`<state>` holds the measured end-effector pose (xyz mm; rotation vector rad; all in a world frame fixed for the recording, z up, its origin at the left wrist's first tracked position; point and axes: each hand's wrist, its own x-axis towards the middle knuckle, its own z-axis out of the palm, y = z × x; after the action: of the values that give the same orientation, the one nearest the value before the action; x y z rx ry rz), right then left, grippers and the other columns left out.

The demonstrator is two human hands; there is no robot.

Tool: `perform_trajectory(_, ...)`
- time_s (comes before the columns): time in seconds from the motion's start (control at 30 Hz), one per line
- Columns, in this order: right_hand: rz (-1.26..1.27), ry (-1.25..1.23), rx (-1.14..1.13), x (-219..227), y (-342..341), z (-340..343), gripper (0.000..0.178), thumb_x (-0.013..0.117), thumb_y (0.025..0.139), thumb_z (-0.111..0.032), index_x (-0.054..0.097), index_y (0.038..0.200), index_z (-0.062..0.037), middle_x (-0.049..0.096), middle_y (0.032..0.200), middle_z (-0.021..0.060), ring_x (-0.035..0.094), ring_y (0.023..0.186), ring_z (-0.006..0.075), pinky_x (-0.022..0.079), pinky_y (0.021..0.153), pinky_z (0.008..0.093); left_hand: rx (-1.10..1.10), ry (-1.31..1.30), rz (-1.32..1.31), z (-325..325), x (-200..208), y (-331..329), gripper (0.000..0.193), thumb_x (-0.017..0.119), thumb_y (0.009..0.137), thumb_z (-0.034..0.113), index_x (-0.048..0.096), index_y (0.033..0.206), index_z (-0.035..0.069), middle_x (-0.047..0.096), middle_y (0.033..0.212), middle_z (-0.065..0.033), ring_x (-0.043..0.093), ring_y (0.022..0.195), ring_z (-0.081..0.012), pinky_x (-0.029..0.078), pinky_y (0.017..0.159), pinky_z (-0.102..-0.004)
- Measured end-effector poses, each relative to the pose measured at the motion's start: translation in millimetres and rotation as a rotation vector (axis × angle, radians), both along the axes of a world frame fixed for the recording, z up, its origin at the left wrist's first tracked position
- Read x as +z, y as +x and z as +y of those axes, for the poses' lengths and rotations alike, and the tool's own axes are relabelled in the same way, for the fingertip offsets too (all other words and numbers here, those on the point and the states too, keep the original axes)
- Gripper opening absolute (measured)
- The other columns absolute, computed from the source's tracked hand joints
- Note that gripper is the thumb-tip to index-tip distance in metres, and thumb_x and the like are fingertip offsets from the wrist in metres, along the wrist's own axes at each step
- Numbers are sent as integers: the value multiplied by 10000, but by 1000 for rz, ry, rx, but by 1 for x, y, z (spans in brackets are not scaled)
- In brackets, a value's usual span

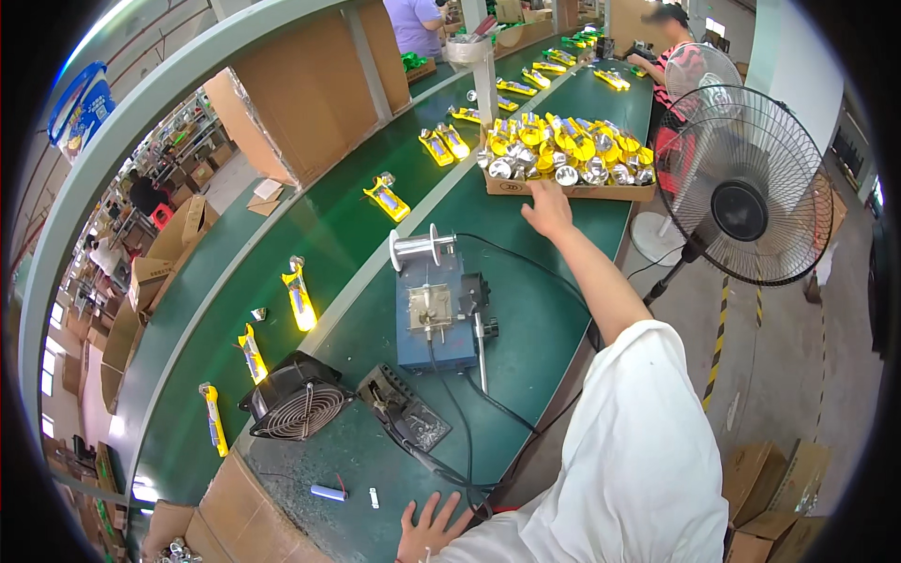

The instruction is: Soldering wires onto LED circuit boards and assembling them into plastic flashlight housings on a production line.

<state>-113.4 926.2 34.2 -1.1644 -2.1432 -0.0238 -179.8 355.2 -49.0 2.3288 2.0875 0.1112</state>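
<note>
On the flat green worktop stands a shallow brown cardboard box of yellow-and-silver lamp parts. The right hand is at its near rim, grip unclear; the left hand, fingers spread, rests near a pale-blue cylinder.

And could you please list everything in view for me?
Bench: one, green, centre
Belt: one, green, left
Tray: one, brown, bench's far end
Units: many, yellow, belt and tray
Device: one, blue, on bench
Spool: one, white, on device
Blower: one, black, left of device
Holder: one, black, beside blower
Cell: one, purple, bench's near end
Fans: at least two, black and white, right
Cartons: several, brown, lower right
People: several, background
Left hand: one, on bench
Right hand: one, at tray
</note>
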Motion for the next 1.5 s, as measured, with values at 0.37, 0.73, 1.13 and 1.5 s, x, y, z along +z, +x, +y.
perform_trajectory(0.37, -436, 108, -276, 0, -70, 29, 169, 481, 789, -140, 616, 887, -117, 602, 925, 45, 572, 873, 203, 400, 755, 383, 80, -71, -399, -8, -21, -4, 474, 410, 782, 369, 421, 1246, 276, 273, 1386, 7, 273, 1255, -214, 261, 943, -490)
perform_trajectory(0.73, -341, 367, 45, -16, -19, 9, 81, 518, 713, -111, 596, 687, -109, 583, 767, 42, 571, 750, 212, 421, 611, 360, 49, -39, 30, 2, 7, 1, 465, 394, 798, 369, 406, 1258, 303, 304, 1371, 0, 327, 1226, -221, 289, 920, -497)
perform_trajectory(1.13, -98, 201, 142, -4, 43, -52, 83, 644, 637, -87, 607, 703, -124, 566, 760, -8, 512, 775, 214, 457, 631, 324, -6, 132, 165, 9, 13, -8, 336, 471, 811, 376, 483, 1145, 338, 374, 1294, 22, 391, 1119, -192, 250, 903, -467)
perform_trajectory(1.5, 43, 116, 258, -15, 63, -76, 90, 648, 641, -60, 608, 718, -85, 571, 750, 39, 517, 757, 263, 439, 668, 344, -11, 101, 130, 8, 17, -6, 355, 472, 794, 321, 488, 1149, 334, 379, 1296, 16, 390, 1127, -208, 267, 890, -478)
